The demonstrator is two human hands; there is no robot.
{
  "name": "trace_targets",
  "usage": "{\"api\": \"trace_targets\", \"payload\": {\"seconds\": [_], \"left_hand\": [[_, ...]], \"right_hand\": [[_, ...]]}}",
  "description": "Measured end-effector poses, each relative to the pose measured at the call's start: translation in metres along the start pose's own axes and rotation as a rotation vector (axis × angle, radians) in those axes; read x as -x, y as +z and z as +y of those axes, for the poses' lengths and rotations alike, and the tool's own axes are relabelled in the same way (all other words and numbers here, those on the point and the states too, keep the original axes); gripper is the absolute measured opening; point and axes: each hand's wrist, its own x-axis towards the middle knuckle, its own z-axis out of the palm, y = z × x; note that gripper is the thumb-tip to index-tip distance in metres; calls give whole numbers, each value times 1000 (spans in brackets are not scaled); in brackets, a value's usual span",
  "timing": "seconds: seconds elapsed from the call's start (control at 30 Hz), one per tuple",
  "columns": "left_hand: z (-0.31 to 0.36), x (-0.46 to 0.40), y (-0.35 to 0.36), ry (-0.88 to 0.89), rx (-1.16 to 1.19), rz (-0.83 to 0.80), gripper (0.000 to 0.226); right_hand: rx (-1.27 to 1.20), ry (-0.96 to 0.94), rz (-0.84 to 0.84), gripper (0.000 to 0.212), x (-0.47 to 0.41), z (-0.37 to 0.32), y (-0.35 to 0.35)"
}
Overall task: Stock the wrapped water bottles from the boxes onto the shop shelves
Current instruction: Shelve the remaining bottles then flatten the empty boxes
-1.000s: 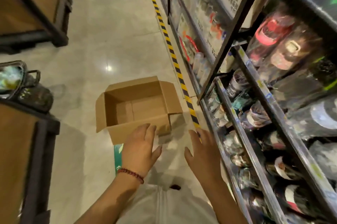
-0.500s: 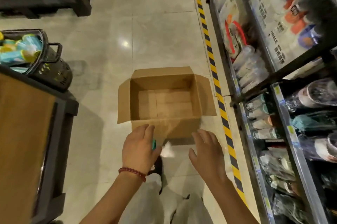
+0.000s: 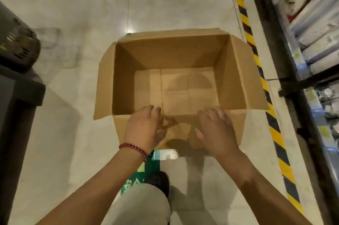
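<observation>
**Apparently box spent — hands at near flap**

Cardboard box sits open on the floor beside the shelves; nothing shows inside but its bare bottom. Wrapped water bottles lie stacked on the shelf at right (blurred, details unclear).

Judgement: step in hand is taking hold of the emptied box. Best done by gripping the near wall at two spread points and lifting level, keeping the side flaps from snagging the shelf edge.

Pose: both arms reach forward and down. Left hand and right hand rest palm-down over the near flap, fingers loosely extended at the rim, not clenched, grasping nothing yet as far as visible.
</observation>
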Motion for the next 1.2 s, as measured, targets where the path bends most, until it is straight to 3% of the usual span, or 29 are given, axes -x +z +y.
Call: {"api": "trace_targets", "payload": {"seconds": [0.17, 0.3, 0.43, 0.57, 0.83, 0.9, 1.07, 1.2], "left_hand": [[-18, -56, 84, 34, 12, -50, 61], [-28, -71, 113, 106, -109, 125, 41], [-23, -78, 118, 60, -122, 248, 40], [-23, -96, 106, 9, -128, 151, 37], [-13, -108, 95, -71, -100, 114, 22], [-13, -99, 97, -85, -52, 65, 23], [-17, -70, 107, -50, -35, -20, 44], [-15, -50, 115, -7, -18, 6, 50]], "right_hand": [[57, -146, 115, 51, -44, 27, 84], [55, -219, 382, 36, -55, 34, 122], [10, -208, 596, 29, -68, 35, 137], [-9, -192, 607, 29, -85, 34, 136], [-76, -176, 641, 31, -86, 33, 136], [-191, -102, 656, 36, -65, 42, 136], [-732, 386, 846, 48, 3, 78, 135], [-876, 669, 707, 79, 22, 95, 136]]}}
